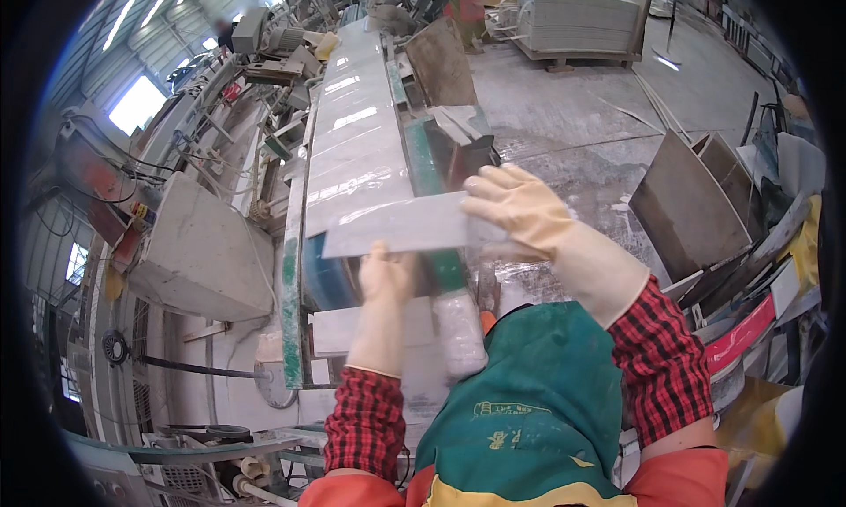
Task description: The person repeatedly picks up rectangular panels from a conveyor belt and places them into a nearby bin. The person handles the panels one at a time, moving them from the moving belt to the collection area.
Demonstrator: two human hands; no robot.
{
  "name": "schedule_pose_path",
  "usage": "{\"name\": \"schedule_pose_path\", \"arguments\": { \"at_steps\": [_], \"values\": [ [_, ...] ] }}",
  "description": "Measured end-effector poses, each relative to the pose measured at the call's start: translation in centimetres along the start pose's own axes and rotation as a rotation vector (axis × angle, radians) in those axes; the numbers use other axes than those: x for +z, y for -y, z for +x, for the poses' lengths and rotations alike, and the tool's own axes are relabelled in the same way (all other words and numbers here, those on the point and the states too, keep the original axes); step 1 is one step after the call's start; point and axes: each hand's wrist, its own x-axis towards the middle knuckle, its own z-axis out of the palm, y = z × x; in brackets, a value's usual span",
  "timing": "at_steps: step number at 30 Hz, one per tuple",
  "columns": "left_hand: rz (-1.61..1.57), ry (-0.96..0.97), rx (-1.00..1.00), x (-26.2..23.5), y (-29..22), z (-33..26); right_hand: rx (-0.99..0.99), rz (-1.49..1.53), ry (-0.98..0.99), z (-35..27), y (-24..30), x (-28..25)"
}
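A pale, wet-looking stone strip (397, 225) is held up at the near end of the conveyor, slightly tilted and a little blurred. My left hand (384, 278), in a cream rubber glove, grips its near long edge, with the thumb showing on top and the other fingers hidden below. At the strip's right end, my right hand (522, 209), gloved the same way, has its fingers closed over the edge. Beyond the strip, more wet pale slabs (357, 155) lie along the conveyor. Just below my left hand, another pale strip (330, 331) lies at the conveyor's end.
Green side rails (291, 300) flank the conveyor, with a blue roller (328, 273) at its end. A large stone block (207, 247) stands left. Brown boards (692, 199) lean at the right. Stacked slabs (577, 21) sit on a pallet behind, near another person (467, 9).
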Motion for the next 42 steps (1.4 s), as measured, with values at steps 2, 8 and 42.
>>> {"name": "schedule_pose_path", "arguments": {
  "at_steps": [2, 8, 42],
  "values": [
    [0.039, -0.135, 0.106, -1.8, -2.2, 1.9, 0.084, -0.037, -0.049, -2.5, -1.7, -0.5],
    [0.129, -0.302, 0.122, -5.6, -5.3, 6.8, 0.78, -0.139, 0.092, -22.8, -9.2, -1.9],
    [0.275, -0.479, 0.137, -3.4, -3.6, 10.2, 1.67, -0.725, 0.11, -53.9, -1.1, -5.5]
  ]
}}
